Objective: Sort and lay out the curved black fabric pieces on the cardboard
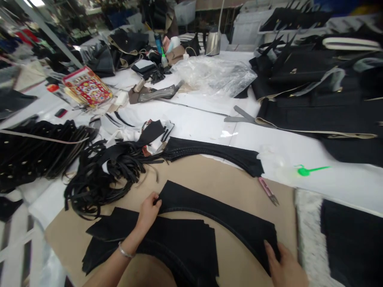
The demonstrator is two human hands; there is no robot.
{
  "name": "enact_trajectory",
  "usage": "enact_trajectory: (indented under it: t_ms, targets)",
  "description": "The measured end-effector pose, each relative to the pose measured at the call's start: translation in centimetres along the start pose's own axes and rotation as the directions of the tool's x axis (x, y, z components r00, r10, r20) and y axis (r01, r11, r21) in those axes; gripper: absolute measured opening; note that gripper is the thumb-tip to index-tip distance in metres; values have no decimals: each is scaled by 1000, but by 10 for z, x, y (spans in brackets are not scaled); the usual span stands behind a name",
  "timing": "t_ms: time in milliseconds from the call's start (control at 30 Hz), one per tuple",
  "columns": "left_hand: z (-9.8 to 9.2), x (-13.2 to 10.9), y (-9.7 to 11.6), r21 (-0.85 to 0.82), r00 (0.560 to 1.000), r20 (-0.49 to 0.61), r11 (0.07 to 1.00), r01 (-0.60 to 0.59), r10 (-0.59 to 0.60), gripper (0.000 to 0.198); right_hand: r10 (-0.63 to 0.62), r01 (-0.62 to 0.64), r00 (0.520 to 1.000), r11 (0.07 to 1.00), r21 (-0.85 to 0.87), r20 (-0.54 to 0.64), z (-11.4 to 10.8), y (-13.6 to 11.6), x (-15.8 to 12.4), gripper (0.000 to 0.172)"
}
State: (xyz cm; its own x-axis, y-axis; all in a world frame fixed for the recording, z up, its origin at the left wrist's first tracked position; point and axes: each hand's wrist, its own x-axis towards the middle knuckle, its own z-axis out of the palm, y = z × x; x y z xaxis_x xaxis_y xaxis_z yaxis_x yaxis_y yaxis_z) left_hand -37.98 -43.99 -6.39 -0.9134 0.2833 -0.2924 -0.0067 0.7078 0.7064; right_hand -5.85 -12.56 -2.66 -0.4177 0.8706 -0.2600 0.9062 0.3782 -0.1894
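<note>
A curved black fabric panel (209, 203) stretches between my two hands over the tan board (239, 255). My left hand (149, 211), with a bracelet at the wrist, pinches its left end. At the lower right end, my right hand (283, 263) grips the panel with the thumb on top. More black cut panels (182, 243) lie under and beside my left forearm. Beyond the held panel rests a stack of similar curved pieces (212, 150). Pink thread snips (268, 191) lie close to that stack's right end.
Black strips (104, 175) are heaped to the left. A green-nozzled bottle (305, 171) lies at right, near black pieces (353, 235) on a white fluffy pad (311, 227). Farther back are clear plastic wrap (215, 75), a red patterned box (89, 85) and black bags (323, 99).
</note>
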Motion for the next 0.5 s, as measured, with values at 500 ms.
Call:
enact_trajectory:
  t_ms: [500]
  targets:
    - [2,4,11,404,996,58,914,32,-60,20,20,-27,998,994,-105,-63,-20,-28,-16,40]
